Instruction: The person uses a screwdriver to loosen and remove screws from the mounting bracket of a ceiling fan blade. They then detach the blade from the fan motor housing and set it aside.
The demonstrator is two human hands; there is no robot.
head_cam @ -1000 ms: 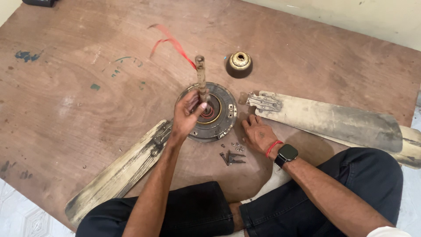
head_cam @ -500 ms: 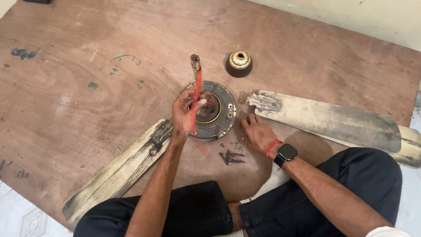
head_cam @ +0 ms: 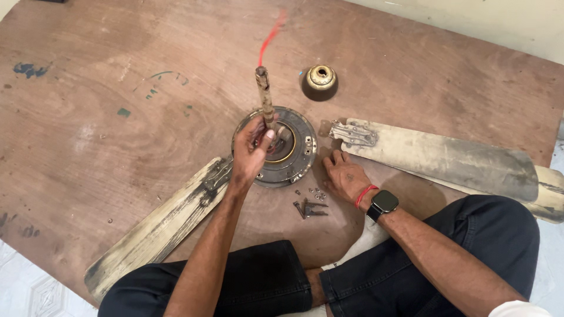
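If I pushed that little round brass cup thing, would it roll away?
The brass cup probably wouldn't roll: it sits on its wide mouth on the wooden board. It looks like metal, so likely stiff and heavyish. Tipped on its side, its round shape might roll.

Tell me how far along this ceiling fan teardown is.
Done, by the look of it: two dirty fan blades lie detached on the plywood board, loose screws sit piled beside the motor, and the brass canopy cup stands apart. In hand: the left hand grips the downrod rising from the motor housing; the right hand rests flat nearby. Left: rod and motor remain joined.
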